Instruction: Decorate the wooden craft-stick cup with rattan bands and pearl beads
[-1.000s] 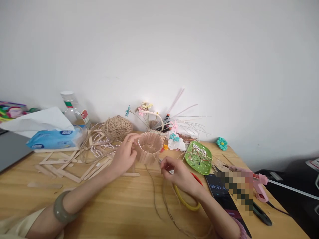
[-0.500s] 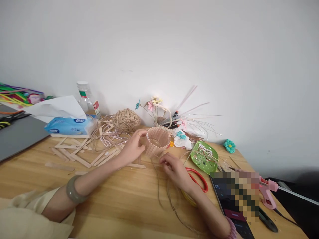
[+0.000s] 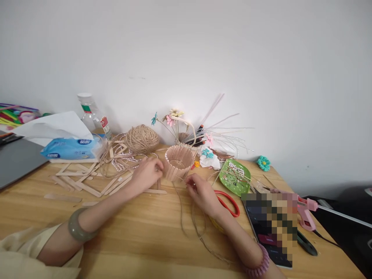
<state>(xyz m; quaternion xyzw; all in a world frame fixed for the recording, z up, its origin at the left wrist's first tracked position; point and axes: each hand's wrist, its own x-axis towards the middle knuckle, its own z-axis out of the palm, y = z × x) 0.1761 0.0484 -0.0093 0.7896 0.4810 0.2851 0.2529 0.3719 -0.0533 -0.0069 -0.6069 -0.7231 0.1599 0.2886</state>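
A small round basket of wooden craft sticks (image 3: 178, 162) stands on the wooden table (image 3: 139, 228), with pearl beads along its rim. My left hand (image 3: 147, 173) rests against its left side, fingers curled at the wall. My right hand (image 3: 200, 192) is just in front and to the right of it, fingertips pinching a thin jute string (image 3: 181, 209) that trails in loops toward me.
Loose craft sticks (image 3: 87, 182), pearl strands (image 3: 122, 159), a twine ball (image 3: 142, 138), tissue pack (image 3: 69, 147), bottle (image 3: 90, 114) lie left. Right: green dish (image 3: 235, 177), red scissors (image 3: 229, 201), phone (image 3: 270, 232), pink glue gun (image 3: 305, 211). Paper flowers (image 3: 174, 120) stand by the wall.
My left hand slid from the basket's rim down to its left side. The basket now sits upright on the table. My right hand moved closer to the basket's base.
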